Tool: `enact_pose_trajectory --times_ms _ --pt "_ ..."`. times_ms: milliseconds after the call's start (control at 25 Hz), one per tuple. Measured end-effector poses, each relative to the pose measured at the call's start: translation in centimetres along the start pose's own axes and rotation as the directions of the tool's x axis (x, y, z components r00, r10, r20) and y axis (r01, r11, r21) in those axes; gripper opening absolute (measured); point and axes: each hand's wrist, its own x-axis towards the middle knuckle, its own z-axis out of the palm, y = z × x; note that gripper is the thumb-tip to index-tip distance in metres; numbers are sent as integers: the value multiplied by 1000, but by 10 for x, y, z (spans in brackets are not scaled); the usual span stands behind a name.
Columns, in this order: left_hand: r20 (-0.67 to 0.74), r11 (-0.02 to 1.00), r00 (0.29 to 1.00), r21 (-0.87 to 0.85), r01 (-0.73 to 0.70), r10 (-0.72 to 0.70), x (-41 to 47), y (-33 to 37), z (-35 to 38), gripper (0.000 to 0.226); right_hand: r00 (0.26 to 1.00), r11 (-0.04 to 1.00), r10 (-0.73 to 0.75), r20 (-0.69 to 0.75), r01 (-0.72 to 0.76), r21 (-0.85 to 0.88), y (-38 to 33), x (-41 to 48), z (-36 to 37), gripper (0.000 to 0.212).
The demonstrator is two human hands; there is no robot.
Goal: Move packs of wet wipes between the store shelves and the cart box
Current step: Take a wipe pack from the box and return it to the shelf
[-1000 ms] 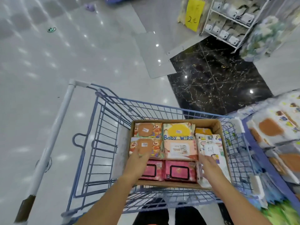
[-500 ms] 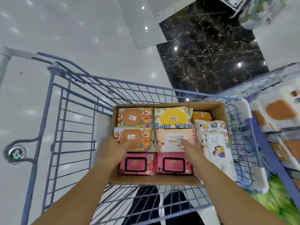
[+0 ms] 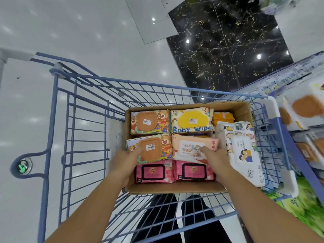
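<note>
Pale glossy floor tiles (image 3: pixel 87 41) spread under my blue wire cart (image 3: pixel 56 120). Nearest me, both forearms reach into the cardboard box (image 3: pixel 175 187) that sits in it. Two pink packs (image 3: pixel 152 171) lie between my wrists. My left hand (image 3: pixel 125 161) is stretched out, fingertips touching the orange lid of the nearer bear pack (image 3: pixel 164 141). My right hand (image 3: pixel 219 160) is uncurled too, fingers resting on the peach pack (image 3: pixel 189 144) and gripping nothing. Beyond lies a Baby Wipe pack (image 3: pixel 191 122); far right, stocked shelves (image 3: pixel 306 109).
</note>
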Motion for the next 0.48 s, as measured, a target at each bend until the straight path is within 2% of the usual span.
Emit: enact_pose_trajectory --times_ms 80,200,320,480 --pt "22 997 1000 -71 11 -10 -3 3 2 56 1000 1000 26 -15 -26 4 0 0 2 79" --pt "-2 995 1000 -99 -31 31 -1 10 3 45 1000 995 20 -8 -19 93 5 3 1 87" --pt "-9 990 998 -128 -59 58 -1 17 -2 23 998 979 14 64 -27 201 8 2 -3 57" --pt "85 999 996 12 -38 37 6 23 -8 35 990 993 3 142 -20 118 12 3 -6 43"
